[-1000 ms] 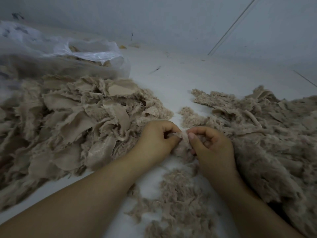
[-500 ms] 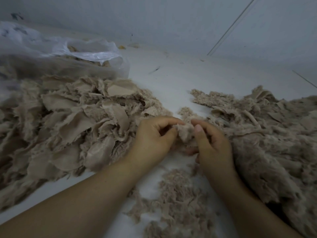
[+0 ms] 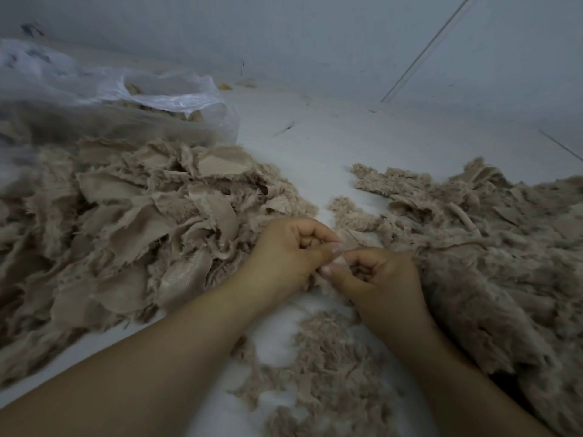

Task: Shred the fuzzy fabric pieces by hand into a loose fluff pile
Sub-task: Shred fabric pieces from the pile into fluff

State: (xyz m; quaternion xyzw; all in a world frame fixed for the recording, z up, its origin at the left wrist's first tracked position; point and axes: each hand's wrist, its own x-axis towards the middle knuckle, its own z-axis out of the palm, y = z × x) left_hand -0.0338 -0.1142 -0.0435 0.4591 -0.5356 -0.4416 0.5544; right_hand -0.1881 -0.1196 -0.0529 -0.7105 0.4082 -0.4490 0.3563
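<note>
My left hand (image 3: 288, 252) and my right hand (image 3: 380, 279) meet at the centre, knuckles up, fingers curled. Between their fingertips they pinch a small beige fuzzy fabric piece (image 3: 339, 263), mostly hidden by the fingers. Below the hands a loose fluff pile (image 3: 328, 357) of shredded beige fibres lies on the white floor. A heap of torn fabric backing scraps (image 3: 126, 234) spreads out on the left. To the right lies a mound of fuzzy fabric pieces (image 3: 485, 257), with my right wrist against its edge.
A clear plastic bag (image 3: 104, 96) holding more beige scraps sits at the back left. The white floor (image 3: 331, 152) runs between the heaps up to a pale wall at the back. Small debris lies near the wall's foot.
Both hands dropped slightly and closed tighter together. The tuft that stood up between the fingers half a second ago is now nearly hidden inside the pinch.
</note>
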